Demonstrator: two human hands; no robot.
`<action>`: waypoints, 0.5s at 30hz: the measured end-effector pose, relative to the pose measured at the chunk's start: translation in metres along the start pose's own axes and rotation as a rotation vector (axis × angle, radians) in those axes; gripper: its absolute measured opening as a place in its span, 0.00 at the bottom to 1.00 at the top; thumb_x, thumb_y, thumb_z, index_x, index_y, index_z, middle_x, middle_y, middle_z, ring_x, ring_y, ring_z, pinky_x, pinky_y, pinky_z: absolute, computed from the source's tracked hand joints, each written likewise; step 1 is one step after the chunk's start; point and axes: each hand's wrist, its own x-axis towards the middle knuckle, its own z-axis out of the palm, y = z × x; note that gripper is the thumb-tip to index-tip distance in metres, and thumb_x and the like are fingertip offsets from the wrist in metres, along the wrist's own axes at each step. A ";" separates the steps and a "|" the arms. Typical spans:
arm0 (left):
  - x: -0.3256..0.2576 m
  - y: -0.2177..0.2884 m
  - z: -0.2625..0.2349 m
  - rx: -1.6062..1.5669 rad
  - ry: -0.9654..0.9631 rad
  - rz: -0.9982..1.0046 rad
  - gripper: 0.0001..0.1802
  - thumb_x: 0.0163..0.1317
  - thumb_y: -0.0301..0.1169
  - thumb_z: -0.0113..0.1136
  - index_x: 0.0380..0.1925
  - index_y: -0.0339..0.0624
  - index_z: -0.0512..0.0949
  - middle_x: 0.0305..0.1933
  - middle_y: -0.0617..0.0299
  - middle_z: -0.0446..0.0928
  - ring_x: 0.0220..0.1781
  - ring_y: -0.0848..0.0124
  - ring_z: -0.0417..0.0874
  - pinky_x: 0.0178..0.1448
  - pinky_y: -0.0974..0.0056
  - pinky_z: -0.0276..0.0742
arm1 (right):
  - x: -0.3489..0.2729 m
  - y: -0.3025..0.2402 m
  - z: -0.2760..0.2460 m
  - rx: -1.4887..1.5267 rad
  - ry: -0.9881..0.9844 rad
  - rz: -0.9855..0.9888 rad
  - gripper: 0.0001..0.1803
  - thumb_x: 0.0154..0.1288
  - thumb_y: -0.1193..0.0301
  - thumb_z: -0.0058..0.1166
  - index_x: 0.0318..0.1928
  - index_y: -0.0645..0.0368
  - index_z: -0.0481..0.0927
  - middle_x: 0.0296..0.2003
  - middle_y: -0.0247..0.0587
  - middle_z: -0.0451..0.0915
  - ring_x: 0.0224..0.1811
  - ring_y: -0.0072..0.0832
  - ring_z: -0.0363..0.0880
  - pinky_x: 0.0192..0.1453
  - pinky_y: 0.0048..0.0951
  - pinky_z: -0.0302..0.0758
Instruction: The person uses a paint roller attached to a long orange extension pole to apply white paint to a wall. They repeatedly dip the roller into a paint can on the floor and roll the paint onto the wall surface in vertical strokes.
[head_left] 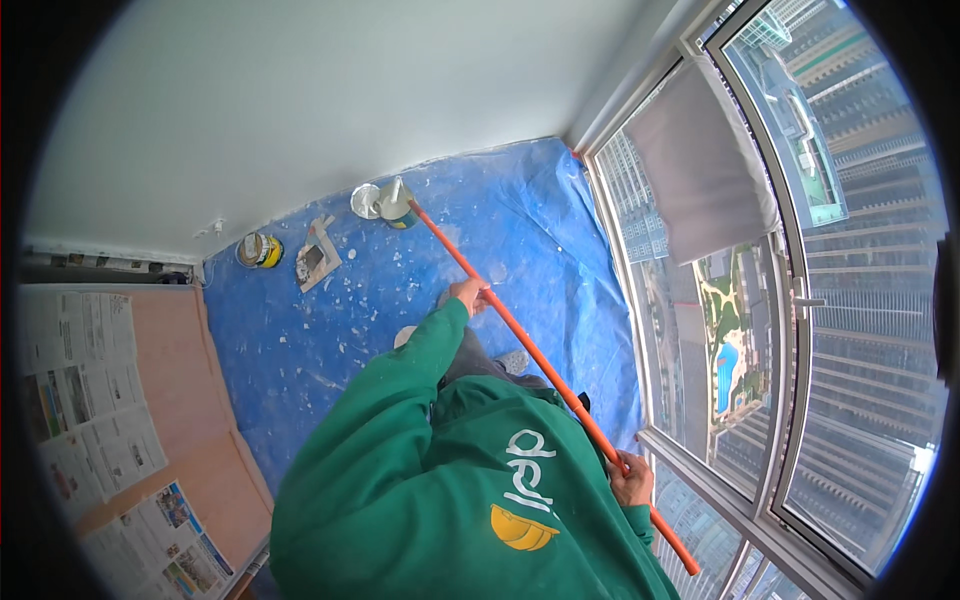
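A long orange pole point(540, 355) runs slantwise across my front. My left hand point(469, 296) is wrapped round it at about the middle. Lower down, close to its near end, my right hand point(632, 480) grips the same pole. The far end of the pole reaches a paint bucket point(404, 220) by the wall, where a whitish roller head point(397, 189) shows at the opening. How deep the roller sits in the bucket I cannot tell. A round, pale lid-like piece point(365, 201) lies against the bucket's left side.
Blue sheeting point(285, 340), spotted with paint, covers the floor. Left of the bucket are a yellow and black can point(260, 251) and a smeared flat board point(315, 258). A pale wall point(330, 100) rises ahead; windows point(700, 340) line the right. Newspaper point(95, 390) covers a pinkish surface at left.
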 end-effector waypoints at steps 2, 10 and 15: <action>0.002 0.002 0.003 -0.022 -0.020 -0.075 0.12 0.55 0.28 0.63 0.40 0.44 0.75 0.35 0.53 0.83 0.33 0.62 0.85 0.33 0.58 0.79 | -0.009 0.013 -0.014 0.143 -0.081 0.070 0.13 0.53 0.71 0.64 0.40 0.61 0.86 0.27 0.45 0.82 0.28 0.32 0.80 0.34 0.36 0.75; -0.034 -0.061 0.041 0.227 -0.124 -0.041 0.13 0.59 0.33 0.64 0.40 0.39 0.77 0.38 0.55 0.83 0.36 0.61 0.87 0.31 0.61 0.78 | -0.035 0.097 -0.050 -0.048 -0.433 0.353 0.23 0.49 0.54 0.69 0.33 0.64 0.86 0.17 0.43 0.75 0.21 0.30 0.75 0.31 0.36 0.72; -0.100 -0.049 0.071 0.290 -0.203 0.039 0.12 0.59 0.34 0.65 0.38 0.38 0.77 0.38 0.55 0.83 0.35 0.63 0.88 0.30 0.64 0.79 | -0.078 0.177 -0.018 -0.088 -0.395 0.352 0.31 0.52 0.47 0.63 0.46 0.61 0.83 0.28 0.51 0.80 0.32 0.41 0.79 0.37 0.42 0.72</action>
